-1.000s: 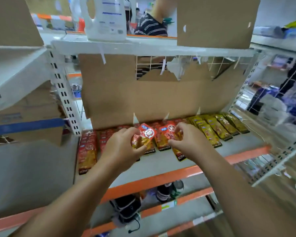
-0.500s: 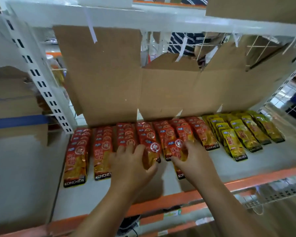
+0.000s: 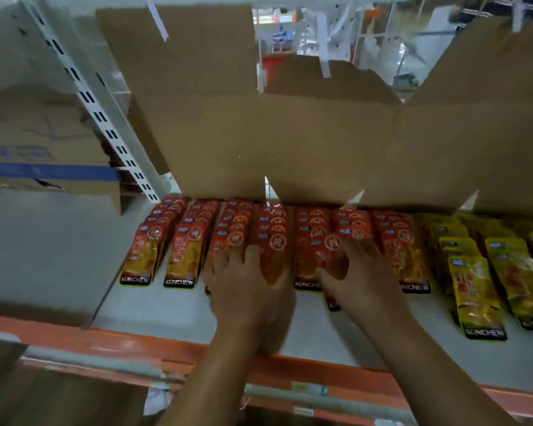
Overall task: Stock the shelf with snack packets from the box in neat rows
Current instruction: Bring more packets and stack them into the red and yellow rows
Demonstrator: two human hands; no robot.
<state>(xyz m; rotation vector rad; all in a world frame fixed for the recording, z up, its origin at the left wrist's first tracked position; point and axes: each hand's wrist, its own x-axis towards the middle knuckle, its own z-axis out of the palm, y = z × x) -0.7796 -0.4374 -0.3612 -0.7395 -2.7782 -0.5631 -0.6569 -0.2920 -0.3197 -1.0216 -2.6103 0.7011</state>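
Several rows of red snack packets (image 3: 179, 253) lie overlapping on the grey shelf (image 3: 154, 309), with rows of yellow snack packets (image 3: 477, 290) to their right. My left hand (image 3: 246, 290) lies on the middle red rows and pinches a red packet (image 3: 273, 259) between thumb and fingers. My right hand (image 3: 360, 281) grips another red packet (image 3: 323, 259) one row further right; its dark bottom end sticks out under my palm. Both hands are low on the shelf, against the rows. The supply box is not in view.
Flattened brown cardboard (image 3: 259, 133) stands behind the rows as a back wall. A white slotted upright (image 3: 105, 118) and a taped carton (image 3: 43, 142) stand at the left. The shelf's orange front edge (image 3: 105, 339) runs below my wrists.
Both hands have moved forward and down from above the shelf onto the red rows, carrying their packets. The camera has moved closer and lower.
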